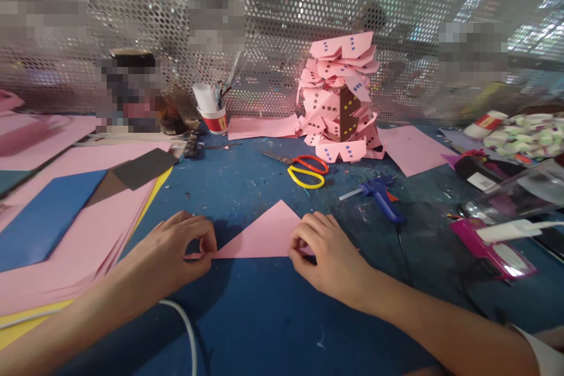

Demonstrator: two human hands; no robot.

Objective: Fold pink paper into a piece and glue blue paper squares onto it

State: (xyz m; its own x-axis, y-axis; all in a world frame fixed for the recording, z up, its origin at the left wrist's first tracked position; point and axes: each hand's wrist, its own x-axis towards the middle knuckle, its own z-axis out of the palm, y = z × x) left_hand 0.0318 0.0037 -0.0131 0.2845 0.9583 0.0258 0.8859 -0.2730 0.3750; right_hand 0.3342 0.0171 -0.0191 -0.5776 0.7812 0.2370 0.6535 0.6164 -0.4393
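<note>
**Pink triangle [259,235] pinched along its near edge**

In the head view, we see the pink triangle lying on the blue counter [264,317] between our 2 hands, its long edge toward us and its peak pointing away, near the scissors [306,170]. Open counter runs from that long edge back to us, with a white cable [190,329] curving in at lower left. To our left, the pink sheets [110,238] bound the room; to our right, the glue gun [381,197] lies beyond the hand.

Our left hand [174,241] comes in low from the left, its fingers narrow, holding the triangle's left corner. Our right hand [328,247] reaches in from the right, knuckles up, thumb and forefinger closed on the long edge, hiding part of the right side. We cannot tell how firmly either grips.
</note>
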